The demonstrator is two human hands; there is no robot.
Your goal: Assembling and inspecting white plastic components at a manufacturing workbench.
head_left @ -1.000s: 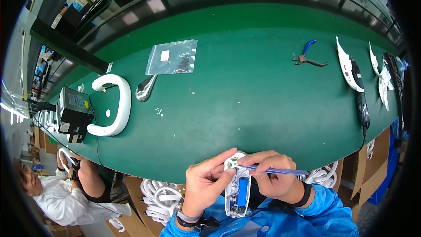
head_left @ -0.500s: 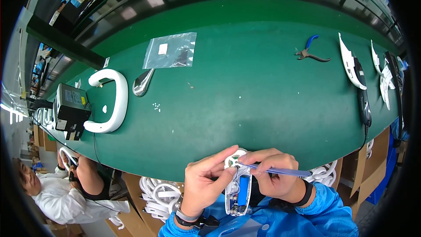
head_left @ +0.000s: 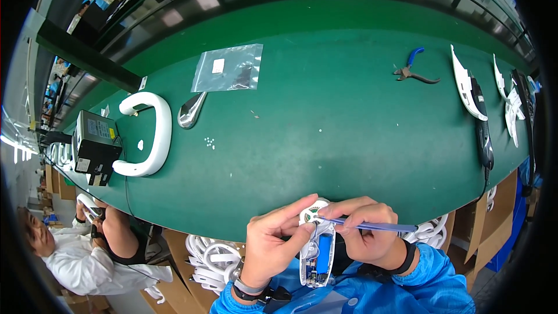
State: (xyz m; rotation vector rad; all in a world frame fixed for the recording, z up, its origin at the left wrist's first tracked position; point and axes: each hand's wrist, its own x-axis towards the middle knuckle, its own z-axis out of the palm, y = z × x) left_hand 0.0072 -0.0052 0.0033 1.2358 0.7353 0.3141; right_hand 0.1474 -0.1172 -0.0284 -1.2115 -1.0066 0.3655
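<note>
Over the table's near edge, my left hand (head_left: 278, 238) grips an opened white plastic housing (head_left: 304, 256) from its left side, thumb on top. Inside it show a blue cylindrical cell (head_left: 323, 253), a circuit board (head_left: 317, 277) at the lower end and thin wires. The round upper end has a slotted opening. My right hand (head_left: 369, 232) pinches slim purple-blue tweezers (head_left: 386, 227), their fine tip at the round end beside my left thumb. Exactly what the tip touches is too small to tell.
On the green table (head_left: 279, 157) lie a clear plastic bag (head_left: 232, 67), a C-shaped white part (head_left: 158, 134), a grey teardrop-shaped part (head_left: 190, 110), cutting pliers (head_left: 415, 70) and a black corded tool (head_left: 483, 139). A black box (head_left: 96, 145) stands left. A person (head_left: 81, 250) sits lower left.
Almost nothing differs. The whole view has shifted slightly; the tweezers' tip stays at the housing's round end, and both hands keep their grips.
</note>
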